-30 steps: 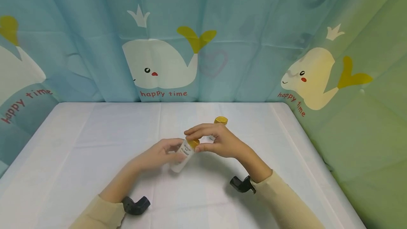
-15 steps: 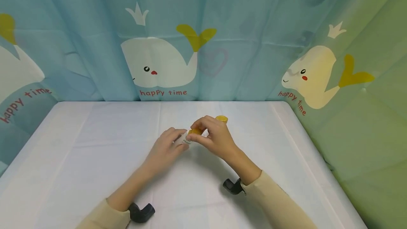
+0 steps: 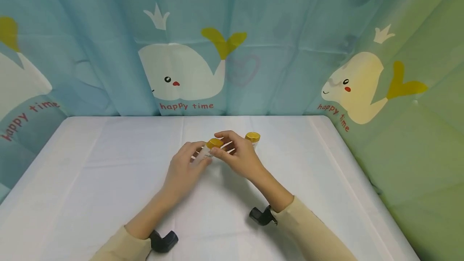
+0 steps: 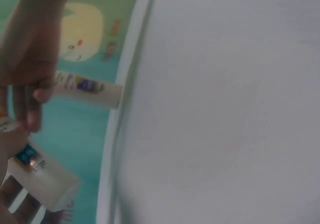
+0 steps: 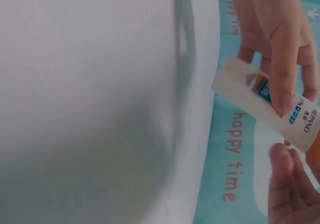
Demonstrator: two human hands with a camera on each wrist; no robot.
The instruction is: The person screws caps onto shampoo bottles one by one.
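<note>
My left hand (image 3: 183,170) grips a small white bottle (image 5: 265,104) by its body, with the thumb across the printed label. The bottle is tilted, and its gold cap (image 3: 214,143) points up and to the right in the head view. Around the cap, my right hand (image 3: 239,154) has its fingers spread, the thumb tip right at the cap's lower edge and the index finger beyond it. In the right wrist view the right fingertips (image 5: 281,159) show close below the bottle's neck. A second white bottle (image 4: 87,90) with a gold cap (image 3: 252,136) stands behind the right hand.
A white cloth covers the table (image 3: 119,180), whose back edge meets a blue curtain (image 3: 279,79) printed with whales. Each wrist carries a black camera mount, the left one (image 3: 164,241) and the right one (image 3: 261,215) both low over the cloth.
The held bottle has moved up and away from me, with its cap up. My right fingers, closed round the cap half a second ago, have spread. The second bottle shows more.
</note>
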